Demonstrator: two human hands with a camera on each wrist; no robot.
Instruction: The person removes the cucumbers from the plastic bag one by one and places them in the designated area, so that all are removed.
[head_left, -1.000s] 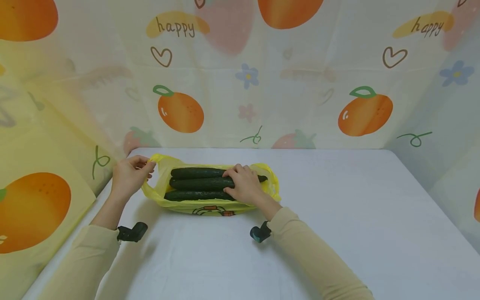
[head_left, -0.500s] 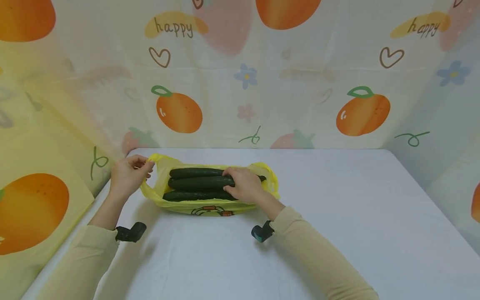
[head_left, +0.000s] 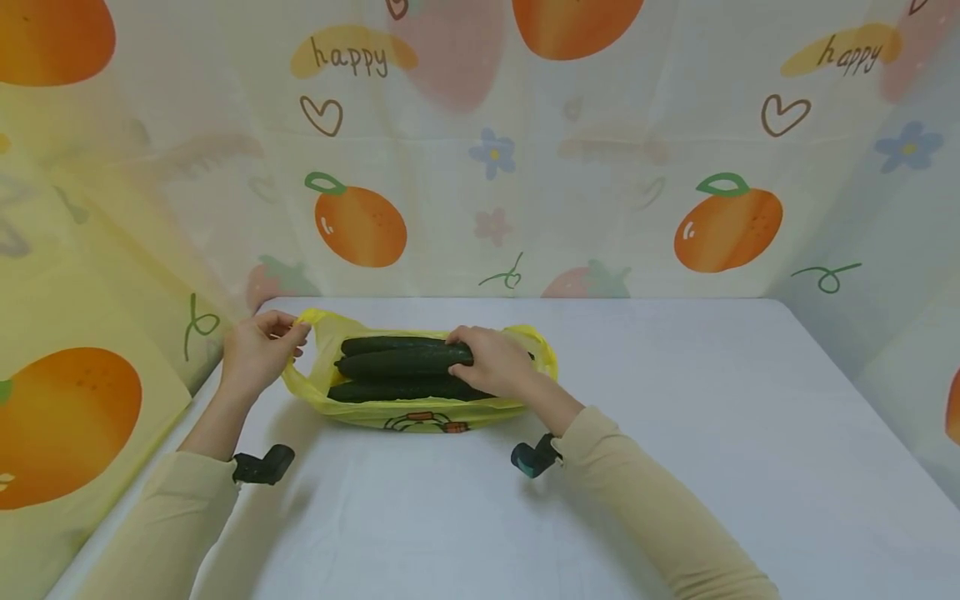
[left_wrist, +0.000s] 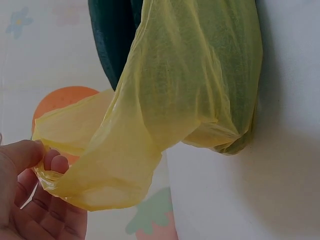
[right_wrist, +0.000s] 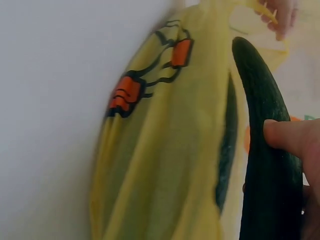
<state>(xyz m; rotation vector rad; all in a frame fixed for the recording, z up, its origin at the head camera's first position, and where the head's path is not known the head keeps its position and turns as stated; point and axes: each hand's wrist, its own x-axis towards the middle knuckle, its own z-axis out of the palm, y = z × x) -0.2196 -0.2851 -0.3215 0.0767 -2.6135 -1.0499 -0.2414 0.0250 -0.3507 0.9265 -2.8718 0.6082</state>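
A yellow plastic bag (head_left: pixel 352 409) lies on the white table with its mouth spread wide and a printed drawing on its near side. Inside it are dark green cucumbers, one at the back (head_left: pixel 390 343) and one at the front (head_left: pixel 405 390). My right hand (head_left: pixel 495 362) grips the middle cucumber (head_left: pixel 401 362), which sits raised over the others; in the right wrist view the thumb presses along its dark skin. My left hand (head_left: pixel 258 346) pinches the bag's left handle between thumb and fingers, stretching it outward, as the left wrist view shows close up.
The white table (head_left: pixel 675 467) extends to the right and toward the front. A fruit-printed curtain (head_left: pixel 450 167) hangs behind the table and along both sides. Black wrist cameras (head_left: pixel 264 464) are strapped at both sleeves.
My right hand has lifted the middle cucumber a little and shifted slightly right. The left hand stays in place on the bag handle.
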